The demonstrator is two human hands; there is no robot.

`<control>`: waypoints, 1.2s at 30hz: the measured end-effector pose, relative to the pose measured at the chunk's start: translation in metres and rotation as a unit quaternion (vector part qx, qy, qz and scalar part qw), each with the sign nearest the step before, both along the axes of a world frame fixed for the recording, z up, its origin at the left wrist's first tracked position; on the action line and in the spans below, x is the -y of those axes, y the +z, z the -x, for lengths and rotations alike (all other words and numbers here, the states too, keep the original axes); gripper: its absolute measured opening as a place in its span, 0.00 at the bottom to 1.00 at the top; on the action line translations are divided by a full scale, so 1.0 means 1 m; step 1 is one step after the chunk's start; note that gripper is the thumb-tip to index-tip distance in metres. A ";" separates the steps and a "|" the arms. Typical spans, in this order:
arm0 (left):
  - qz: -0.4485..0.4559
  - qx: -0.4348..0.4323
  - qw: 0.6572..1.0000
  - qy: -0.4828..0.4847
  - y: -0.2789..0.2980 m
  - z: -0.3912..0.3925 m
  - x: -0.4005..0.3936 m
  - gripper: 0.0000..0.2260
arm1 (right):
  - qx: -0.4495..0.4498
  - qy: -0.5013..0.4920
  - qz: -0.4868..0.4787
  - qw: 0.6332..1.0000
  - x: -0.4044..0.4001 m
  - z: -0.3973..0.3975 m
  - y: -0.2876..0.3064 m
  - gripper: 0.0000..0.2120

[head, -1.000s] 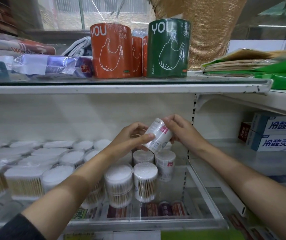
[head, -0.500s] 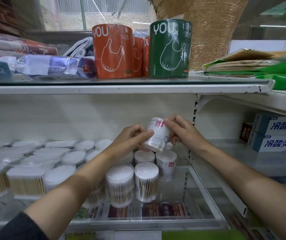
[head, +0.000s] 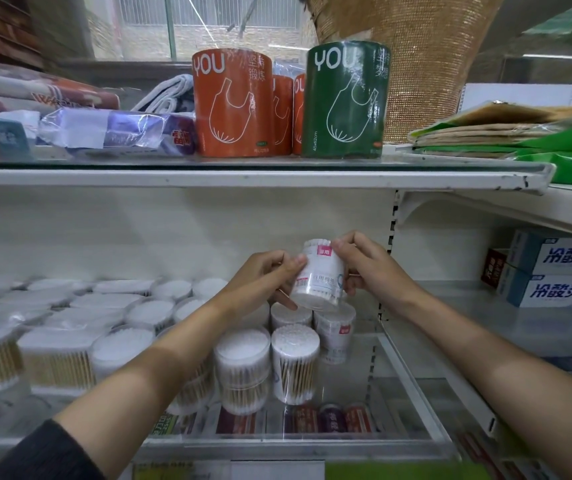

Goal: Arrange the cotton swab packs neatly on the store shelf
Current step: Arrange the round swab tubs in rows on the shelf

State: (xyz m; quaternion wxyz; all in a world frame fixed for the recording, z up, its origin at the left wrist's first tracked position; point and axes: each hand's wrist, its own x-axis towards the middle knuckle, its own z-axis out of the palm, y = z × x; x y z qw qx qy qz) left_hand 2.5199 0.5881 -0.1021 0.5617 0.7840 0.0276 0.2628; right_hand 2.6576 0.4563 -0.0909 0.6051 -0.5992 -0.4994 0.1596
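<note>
A round white cotton swab pack [head: 319,277] with a pink label is held nearly upright between both hands, just above the packs standing at the right end of the glass shelf [head: 412,389]. My left hand [head: 263,280] grips its left side with the thumb on the front. My right hand [head: 369,266] grips its right side, fingers curled over the top edge. Below stand several clear round packs of wooden swabs [head: 243,368] and a white labelled pack [head: 334,336]. More packs [head: 56,358] fill the shelf to the left.
The upper shelf [head: 243,176] carries orange [head: 232,102] and green [head: 345,100] bag rolls, wrapped packets and flat green packages. Toothpaste boxes [head: 554,271] sit on the neighbouring shelf to the right. A perforated upright [head: 386,271] divides the two bays.
The held pack has turned from tilted to nearly upright and come down a little toward the packs beneath. Both hands kept their grip.
</note>
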 end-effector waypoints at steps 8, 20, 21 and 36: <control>0.000 0.006 1.000 -0.001 -0.002 -0.001 -0.002 0.07 | -0.018 0.001 0.014 1.000 0.003 0.001 0.002 0.07; -0.010 -0.004 1.000 0.011 0.001 0.003 0.003 0.09 | 0.012 0.009 0.023 1.000 0.007 0.004 0.006 0.09; -0.010 -0.007 1.000 0.009 0.001 0.003 0.004 0.10 | 0.016 0.010 0.024 1.000 0.008 0.004 0.008 0.08; -0.150 -0.090 0.985 -0.002 0.007 0.016 0.027 0.10 | 0.196 -0.013 0.168 0.966 0.061 0.015 0.011 0.13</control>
